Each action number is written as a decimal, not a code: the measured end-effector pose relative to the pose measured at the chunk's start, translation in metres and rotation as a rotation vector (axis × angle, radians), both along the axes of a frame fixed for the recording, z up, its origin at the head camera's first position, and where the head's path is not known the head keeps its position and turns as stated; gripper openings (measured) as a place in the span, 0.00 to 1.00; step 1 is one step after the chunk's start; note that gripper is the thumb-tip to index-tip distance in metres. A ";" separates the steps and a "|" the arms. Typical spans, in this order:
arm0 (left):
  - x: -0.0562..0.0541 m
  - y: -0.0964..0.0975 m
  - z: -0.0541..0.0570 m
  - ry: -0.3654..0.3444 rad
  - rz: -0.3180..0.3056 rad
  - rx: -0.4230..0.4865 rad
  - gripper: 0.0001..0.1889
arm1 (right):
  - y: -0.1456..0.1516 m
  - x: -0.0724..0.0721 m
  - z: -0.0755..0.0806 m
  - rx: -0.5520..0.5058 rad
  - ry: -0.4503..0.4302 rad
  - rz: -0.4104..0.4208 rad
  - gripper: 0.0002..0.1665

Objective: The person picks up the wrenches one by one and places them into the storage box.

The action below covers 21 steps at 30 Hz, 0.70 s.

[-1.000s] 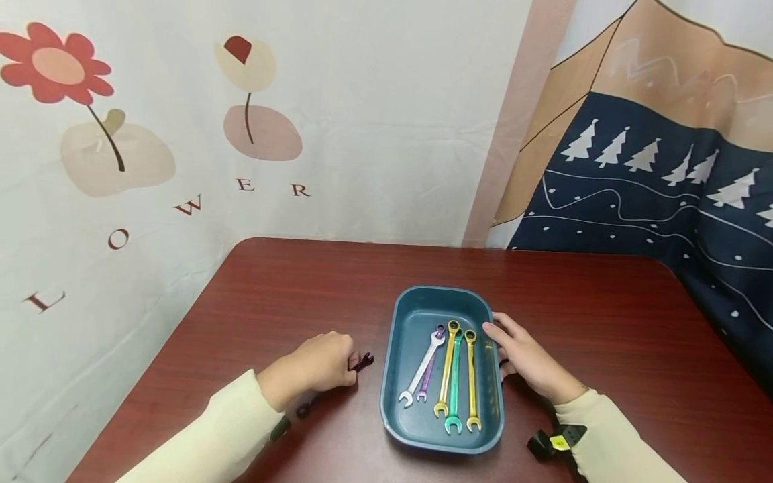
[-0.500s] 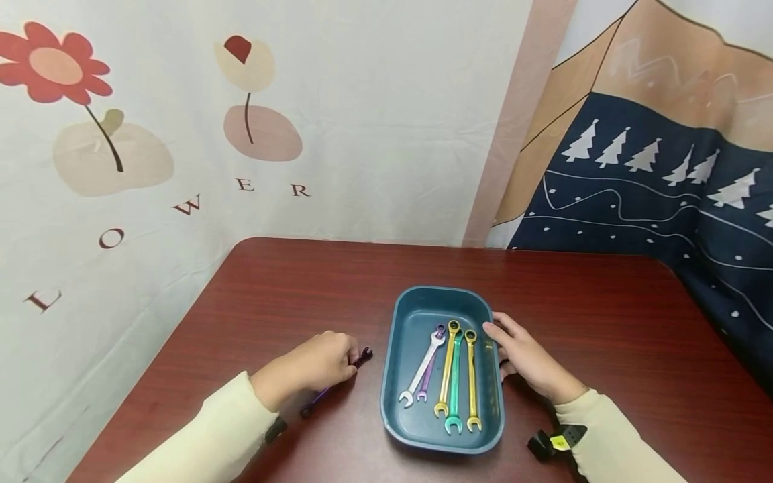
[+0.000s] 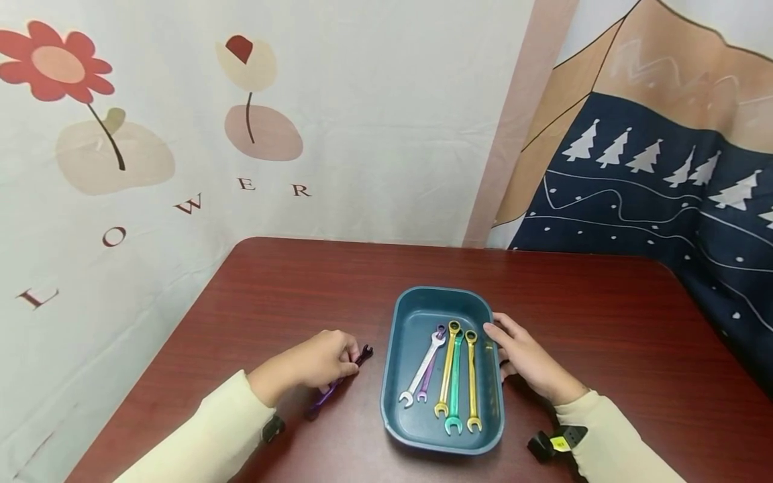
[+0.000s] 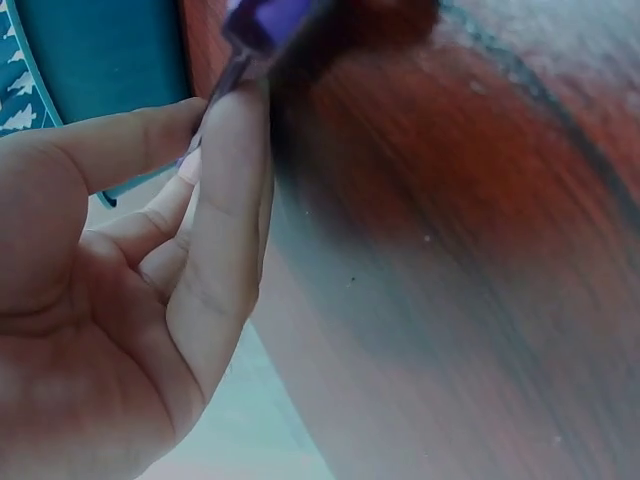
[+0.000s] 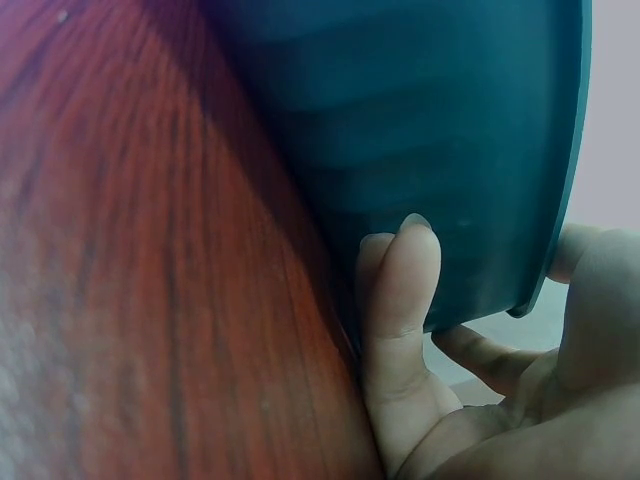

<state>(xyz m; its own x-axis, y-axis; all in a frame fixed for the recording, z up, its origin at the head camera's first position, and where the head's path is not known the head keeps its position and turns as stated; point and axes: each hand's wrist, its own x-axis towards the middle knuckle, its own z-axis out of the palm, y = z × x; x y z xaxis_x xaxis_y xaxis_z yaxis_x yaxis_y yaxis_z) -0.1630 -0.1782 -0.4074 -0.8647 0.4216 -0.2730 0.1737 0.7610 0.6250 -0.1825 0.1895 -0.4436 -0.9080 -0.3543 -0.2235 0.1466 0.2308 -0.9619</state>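
My left hand (image 3: 322,361) pinches a dark purple wrench (image 3: 326,396) between thumb and fingers, left of the tray. The wrench slants over the table, one end showing past the fingertips. In the left wrist view, part of the purple wrench (image 4: 268,20) shows blurred at the top. My right hand (image 3: 534,362) grips the right side of a blue tray (image 3: 415,424), thumb at the rim. Fingers touch the tray's outer wall (image 5: 430,120) in the right wrist view. In the tray lie a silver wrench (image 3: 424,367), a purple wrench (image 3: 425,384), a green wrench (image 3: 455,389) and two yellow wrenches (image 3: 472,382).
The tray stands on a reddish-brown wooden table (image 3: 314,282). A printed curtain (image 3: 386,134) hangs behind the table's far edge. A black device with a yellow label (image 3: 560,443) is strapped at the right wrist.
The wrench in my left hand has turned to a steeper slant, and more of its near part shows. My left hand has shifted slightly left. The right hand and tray look still.
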 end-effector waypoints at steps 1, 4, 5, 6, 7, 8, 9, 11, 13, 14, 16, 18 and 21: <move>0.000 0.000 0.000 -0.015 0.006 0.013 0.06 | 0.000 0.000 0.000 0.001 0.004 0.004 0.34; -0.002 -0.001 -0.002 -0.054 0.019 0.055 0.06 | 0.000 0.000 0.000 0.003 0.004 0.002 0.34; -0.002 -0.002 -0.002 -0.067 0.020 0.070 0.06 | 0.000 0.000 0.000 0.003 0.004 0.002 0.34; -0.002 -0.002 -0.002 -0.078 0.021 0.083 0.06 | 0.000 0.000 0.000 0.004 0.004 0.003 0.34; -0.003 -0.002 -0.002 -0.089 0.022 0.094 0.05 | 0.000 0.000 0.000 0.005 0.006 0.005 0.34; -0.003 -0.002 -0.002 -0.100 0.026 0.108 0.05 | 0.000 0.000 0.001 0.007 0.001 -0.001 0.34; -0.004 -0.002 -0.002 -0.108 0.027 0.119 0.05 | 0.000 0.000 0.001 0.009 -0.003 -0.008 0.34; -0.005 -0.003 -0.002 -0.119 0.025 0.140 0.04 | 0.000 0.000 0.001 0.012 -0.001 -0.013 0.34; -0.006 -0.003 -0.002 -0.133 0.026 0.164 0.04 | 0.000 0.000 0.001 0.014 -0.005 -0.018 0.34; -0.006 -0.004 -0.002 -0.140 0.025 0.177 0.03 | 0.000 0.000 0.001 0.014 -0.006 -0.018 0.34; -0.006 -0.004 -0.002 -0.156 0.020 0.204 0.03 | 0.000 0.000 0.001 0.014 -0.004 -0.013 0.34; -0.007 -0.004 -0.002 -0.174 0.022 0.233 0.03 | 0.000 0.000 0.001 0.015 -0.008 -0.010 0.34; -0.008 -0.004 -0.001 -0.190 0.024 0.269 0.03 | 0.000 0.000 0.001 0.018 -0.008 -0.014 0.34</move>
